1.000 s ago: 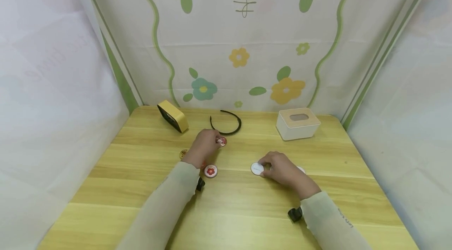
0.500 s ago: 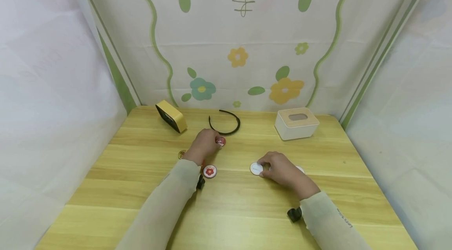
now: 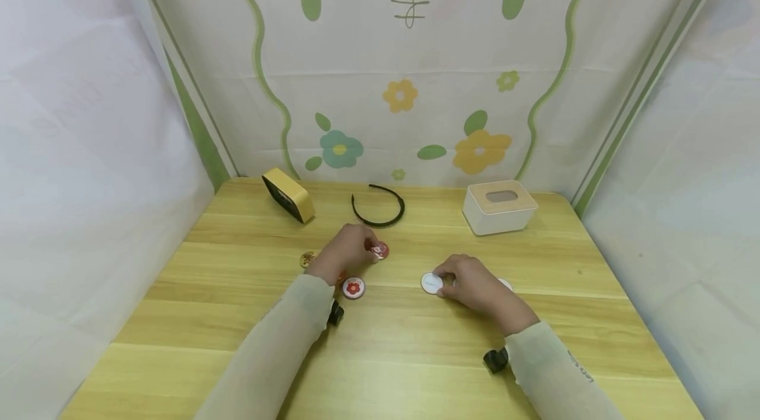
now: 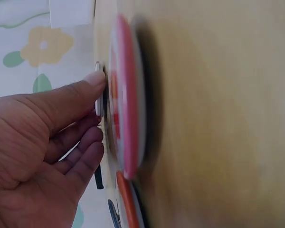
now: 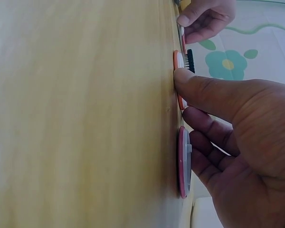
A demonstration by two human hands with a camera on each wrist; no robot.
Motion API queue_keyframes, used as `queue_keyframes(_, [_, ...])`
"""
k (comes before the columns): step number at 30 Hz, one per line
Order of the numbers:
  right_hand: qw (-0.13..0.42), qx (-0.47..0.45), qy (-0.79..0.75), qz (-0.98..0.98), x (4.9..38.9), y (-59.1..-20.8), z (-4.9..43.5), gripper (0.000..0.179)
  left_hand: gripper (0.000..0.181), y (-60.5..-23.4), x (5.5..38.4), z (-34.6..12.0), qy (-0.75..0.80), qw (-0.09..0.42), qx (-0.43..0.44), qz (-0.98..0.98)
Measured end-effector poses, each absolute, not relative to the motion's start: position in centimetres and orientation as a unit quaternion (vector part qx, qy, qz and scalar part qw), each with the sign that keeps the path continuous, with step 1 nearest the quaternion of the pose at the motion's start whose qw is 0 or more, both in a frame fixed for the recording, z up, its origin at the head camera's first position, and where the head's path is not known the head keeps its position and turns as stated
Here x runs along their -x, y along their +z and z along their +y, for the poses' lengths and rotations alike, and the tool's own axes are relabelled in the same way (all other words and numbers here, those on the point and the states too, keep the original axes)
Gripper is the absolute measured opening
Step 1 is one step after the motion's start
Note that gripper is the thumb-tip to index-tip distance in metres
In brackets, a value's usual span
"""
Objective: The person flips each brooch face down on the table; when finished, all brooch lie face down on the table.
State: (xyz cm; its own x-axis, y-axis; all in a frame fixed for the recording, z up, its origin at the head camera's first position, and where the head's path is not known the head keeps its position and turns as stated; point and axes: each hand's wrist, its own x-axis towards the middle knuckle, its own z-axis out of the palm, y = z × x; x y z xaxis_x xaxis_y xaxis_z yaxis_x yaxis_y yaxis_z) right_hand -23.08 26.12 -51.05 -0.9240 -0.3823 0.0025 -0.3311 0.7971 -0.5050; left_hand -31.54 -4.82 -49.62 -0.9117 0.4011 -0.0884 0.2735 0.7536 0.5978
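My left hand (image 3: 347,250) pinches a red round button badge (image 3: 380,250) by its left edge, low over the table. To the right, my right hand (image 3: 472,281) grips a badge with its white side up (image 3: 431,283) between thumb and fingers; an orange rim (image 5: 176,59) shows in the right wrist view. Beside that hand lies a pink-rimmed badge (image 5: 181,164) with its pale back showing. Close to my left wrist are a red-flower badge (image 3: 353,287) and a gold badge (image 3: 307,259). An orange-red badge (image 3: 341,277) is mostly hidden under the left wrist.
A black headband (image 3: 386,223) lies behind my left hand. At the back left of the wooden table (image 3: 404,367) a yellow box-shaped object (image 3: 289,194) leans at an angle. A white tissue box (image 3: 500,215) with a wood-coloured lid stands back right. Flower-printed cloth encloses the table.
My left hand has shifted the red badge slightly toward me and to the right, away from the headband. The right hand and its badge stay in place.
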Motion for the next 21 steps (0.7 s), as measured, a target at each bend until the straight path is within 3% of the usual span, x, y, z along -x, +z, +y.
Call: queue_keyframes(21, [0.053,0.175,-0.263,0.947,23.3,-51.2,26.1,0.033,0.023,-49.9,28.8,-2.1,0.285,0.15,-0.284,0.903])
